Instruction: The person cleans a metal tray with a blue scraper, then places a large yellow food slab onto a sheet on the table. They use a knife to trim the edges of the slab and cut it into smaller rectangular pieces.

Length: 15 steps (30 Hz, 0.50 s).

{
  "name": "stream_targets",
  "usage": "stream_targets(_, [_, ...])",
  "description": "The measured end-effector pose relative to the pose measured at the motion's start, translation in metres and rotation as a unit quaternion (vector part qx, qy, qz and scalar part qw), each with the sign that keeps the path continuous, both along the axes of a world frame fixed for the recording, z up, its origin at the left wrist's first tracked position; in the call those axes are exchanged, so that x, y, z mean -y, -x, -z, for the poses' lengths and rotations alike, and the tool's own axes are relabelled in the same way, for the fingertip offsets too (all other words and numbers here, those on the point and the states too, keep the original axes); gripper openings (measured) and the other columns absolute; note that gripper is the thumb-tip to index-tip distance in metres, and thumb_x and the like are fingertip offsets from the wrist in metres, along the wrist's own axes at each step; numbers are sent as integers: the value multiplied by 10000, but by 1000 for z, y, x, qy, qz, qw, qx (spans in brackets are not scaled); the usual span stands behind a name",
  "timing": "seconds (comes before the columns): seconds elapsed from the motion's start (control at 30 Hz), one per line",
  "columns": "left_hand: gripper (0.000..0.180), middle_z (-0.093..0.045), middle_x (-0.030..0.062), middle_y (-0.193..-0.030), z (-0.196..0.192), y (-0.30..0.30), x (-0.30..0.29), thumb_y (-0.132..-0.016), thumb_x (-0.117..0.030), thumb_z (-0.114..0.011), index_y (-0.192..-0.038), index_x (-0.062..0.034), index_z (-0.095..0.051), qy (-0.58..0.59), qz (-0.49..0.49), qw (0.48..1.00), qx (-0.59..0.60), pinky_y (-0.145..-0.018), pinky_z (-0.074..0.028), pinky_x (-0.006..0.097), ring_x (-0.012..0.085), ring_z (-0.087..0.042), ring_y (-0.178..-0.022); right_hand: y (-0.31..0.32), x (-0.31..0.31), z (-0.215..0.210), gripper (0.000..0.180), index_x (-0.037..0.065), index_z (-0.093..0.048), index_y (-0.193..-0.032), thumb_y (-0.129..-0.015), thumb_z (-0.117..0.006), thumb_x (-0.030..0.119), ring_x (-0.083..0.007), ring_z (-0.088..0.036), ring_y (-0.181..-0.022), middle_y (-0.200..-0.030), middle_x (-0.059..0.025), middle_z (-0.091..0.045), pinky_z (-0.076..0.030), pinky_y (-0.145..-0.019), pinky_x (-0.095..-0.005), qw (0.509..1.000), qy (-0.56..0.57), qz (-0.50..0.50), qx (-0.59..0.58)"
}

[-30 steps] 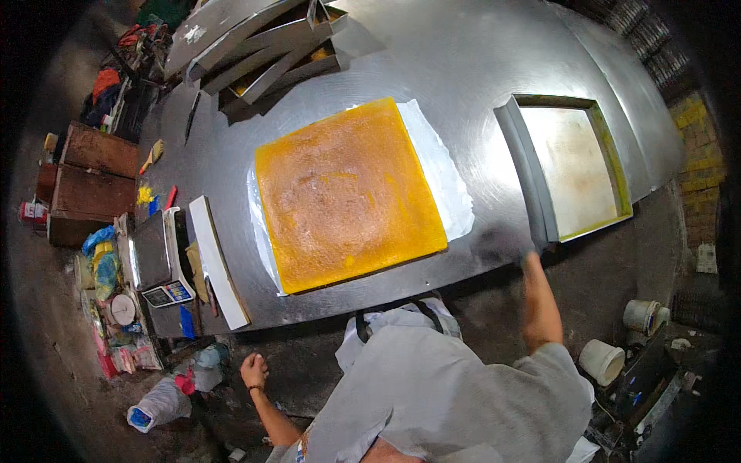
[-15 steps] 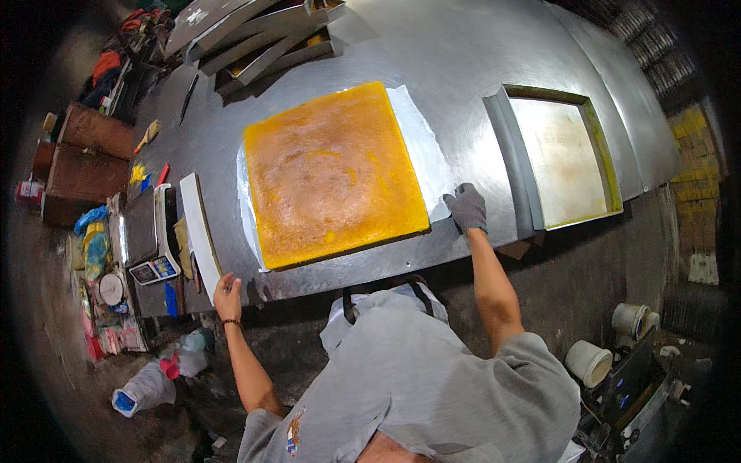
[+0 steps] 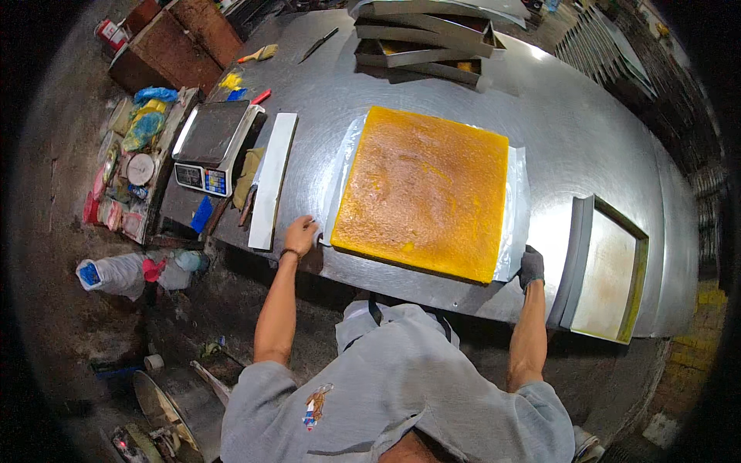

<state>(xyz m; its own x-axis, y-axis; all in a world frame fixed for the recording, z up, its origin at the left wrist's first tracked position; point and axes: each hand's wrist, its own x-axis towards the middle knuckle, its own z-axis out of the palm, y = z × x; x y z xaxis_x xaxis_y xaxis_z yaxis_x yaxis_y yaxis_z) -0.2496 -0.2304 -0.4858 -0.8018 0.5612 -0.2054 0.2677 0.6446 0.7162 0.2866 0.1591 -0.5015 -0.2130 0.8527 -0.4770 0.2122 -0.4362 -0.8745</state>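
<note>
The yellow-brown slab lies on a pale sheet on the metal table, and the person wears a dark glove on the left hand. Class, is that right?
Not quite: the head view shows the dark glove on the right hand; the left hand is ungloved. The rest is right: the yellow-brown slab lies on a pale sheet on the metal table.

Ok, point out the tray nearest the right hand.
The lone tray, just right of that gloved hand; the other trays are piled on the table's far side.
</note>
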Motion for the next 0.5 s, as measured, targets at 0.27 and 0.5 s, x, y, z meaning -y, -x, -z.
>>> stream_targets(0.27, [416, -718, 244, -943, -21, 0, -100, -842, -374, -707, -964, 23, -712, 84, 79, 992, -45, -809, -527, 473, 398, -693, -907, 3, -24, 2, 226, 39, -759, -929, -745, -708, 159, -342, -721, -796, -941, -169, -740, -580, -726, -392, 887, -131, -197, 396])
stream_targets(0.5, [429, -671, 256, -799, -2, 16, -93, -861, -407, -693, -836, 22, -695, 95, 135, 984, -60, -713, -493, 497, 422, -666, -795, 39, -1, -17, 236, 34, -766, -903, -822, -659, 228, -348, -720, -815, -914, -208, -733, -576, -750, -398, 861, -118, -203, 451])
